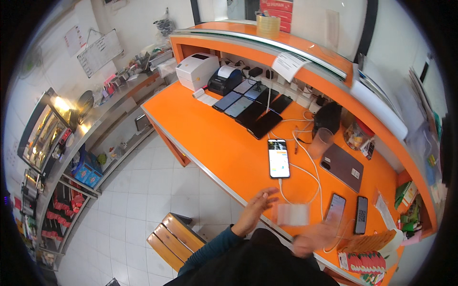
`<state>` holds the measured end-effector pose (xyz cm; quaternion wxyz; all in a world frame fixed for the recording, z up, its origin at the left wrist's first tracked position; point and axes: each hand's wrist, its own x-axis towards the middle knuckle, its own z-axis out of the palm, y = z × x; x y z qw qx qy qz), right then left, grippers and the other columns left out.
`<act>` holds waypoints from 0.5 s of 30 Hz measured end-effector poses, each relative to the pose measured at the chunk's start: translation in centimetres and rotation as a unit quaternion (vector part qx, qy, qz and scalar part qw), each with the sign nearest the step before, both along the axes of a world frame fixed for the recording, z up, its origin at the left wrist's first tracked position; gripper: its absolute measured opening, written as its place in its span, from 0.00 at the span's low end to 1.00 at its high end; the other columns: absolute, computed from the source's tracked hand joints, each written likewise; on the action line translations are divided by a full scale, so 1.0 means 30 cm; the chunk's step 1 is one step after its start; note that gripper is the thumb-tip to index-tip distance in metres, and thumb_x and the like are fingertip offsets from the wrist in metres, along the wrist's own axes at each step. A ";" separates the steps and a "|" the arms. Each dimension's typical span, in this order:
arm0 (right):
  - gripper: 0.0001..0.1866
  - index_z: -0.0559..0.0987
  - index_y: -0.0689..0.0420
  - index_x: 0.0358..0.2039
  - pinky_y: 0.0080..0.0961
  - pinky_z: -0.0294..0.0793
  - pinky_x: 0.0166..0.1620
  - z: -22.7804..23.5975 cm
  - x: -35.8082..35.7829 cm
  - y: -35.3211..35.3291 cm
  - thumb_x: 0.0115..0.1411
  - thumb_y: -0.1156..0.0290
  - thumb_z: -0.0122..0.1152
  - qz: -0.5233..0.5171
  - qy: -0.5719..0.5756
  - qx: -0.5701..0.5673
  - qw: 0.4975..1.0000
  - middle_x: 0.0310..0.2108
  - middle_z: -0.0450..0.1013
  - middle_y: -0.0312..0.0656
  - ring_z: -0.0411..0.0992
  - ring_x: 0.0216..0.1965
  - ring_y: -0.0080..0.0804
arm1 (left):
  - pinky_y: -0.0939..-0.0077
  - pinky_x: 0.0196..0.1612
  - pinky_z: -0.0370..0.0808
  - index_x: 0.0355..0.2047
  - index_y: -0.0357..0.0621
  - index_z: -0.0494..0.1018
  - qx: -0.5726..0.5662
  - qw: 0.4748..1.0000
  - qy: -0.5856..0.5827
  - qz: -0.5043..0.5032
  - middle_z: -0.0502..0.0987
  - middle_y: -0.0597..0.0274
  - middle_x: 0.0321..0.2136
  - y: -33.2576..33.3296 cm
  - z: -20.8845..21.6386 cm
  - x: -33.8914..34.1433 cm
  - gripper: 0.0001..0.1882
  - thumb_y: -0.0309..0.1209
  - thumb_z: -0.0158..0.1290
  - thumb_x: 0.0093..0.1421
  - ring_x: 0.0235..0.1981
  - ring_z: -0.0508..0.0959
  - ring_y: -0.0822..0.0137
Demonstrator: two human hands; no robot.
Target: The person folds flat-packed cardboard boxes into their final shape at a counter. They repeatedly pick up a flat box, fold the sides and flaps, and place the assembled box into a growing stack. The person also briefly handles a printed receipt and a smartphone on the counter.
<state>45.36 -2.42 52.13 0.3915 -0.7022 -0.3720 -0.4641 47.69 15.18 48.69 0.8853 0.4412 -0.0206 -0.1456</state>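
Note:
My left hand point(257, 208) reaches in over the front edge of the orange counter point(214, 143), fingers apart and nothing seen in them. Just right of its fingertips is a whitish, see-through rectangular piece point(293, 214), blurred; whether it lies on the counter or is in the air I cannot tell. Motion smears my right hand point(312, 240), near the counter edge beside a lit phone point(336, 209); its fingers are unclear. Beyond my left hand lies another lit phone point(279, 159) with a white cable point(305, 169) plugged into its lower end.
Farther back are several phones point(240, 107), a black printer point(225, 80) and a white printer point(197, 71). On the right lie a dark tablet point(342, 167), a phone showing a code point(361, 214) and red cards point(365, 262). A wooden stool point(176, 240) stands left of me.

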 end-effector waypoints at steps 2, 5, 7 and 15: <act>0.34 0.67 0.51 0.46 0.46 0.41 0.54 -0.065 0.085 0.220 0.46 0.39 0.35 0.115 0.079 -0.123 0.982 0.49 0.59 0.48 0.54 0.52 0.49 | 0.67 0.54 0.54 0.53 0.42 0.49 -0.100 0.990 0.069 -0.068 0.53 0.56 0.53 0.057 0.010 -0.007 0.27 0.44 0.36 0.58 0.52 0.58 0.61; 0.34 0.68 0.50 0.45 0.47 0.41 0.54 -0.142 0.239 0.443 0.49 0.38 0.31 0.119 0.152 -0.262 0.945 0.49 0.60 0.49 0.54 0.52 0.50 | 0.66 0.56 0.50 0.55 0.42 0.45 -0.085 0.993 0.018 -0.076 0.50 0.54 0.54 0.188 -0.141 0.020 0.33 0.50 0.34 0.56 0.55 0.53 0.59; 0.34 0.68 0.51 0.46 0.47 0.41 0.53 -0.210 0.354 0.513 0.51 0.39 0.29 0.061 0.190 -0.265 0.943 0.49 0.59 0.48 0.53 0.53 0.49 | 0.65 0.56 0.48 0.55 0.41 0.44 -0.071 0.994 0.021 -0.085 0.49 0.53 0.55 0.289 -0.171 0.080 0.35 0.53 0.33 0.55 0.56 0.51 0.59; 0.19 0.71 0.57 0.37 0.43 0.51 0.48 -0.274 0.834 0.789 0.53 0.56 0.43 -0.031 0.255 -0.162 0.953 0.41 0.65 0.43 0.58 0.46 0.46 | 0.73 0.50 0.56 0.37 0.40 0.66 0.031 0.994 0.058 -0.088 0.65 0.57 0.45 0.745 -0.119 0.393 0.24 0.48 0.31 0.59 0.47 0.63 0.66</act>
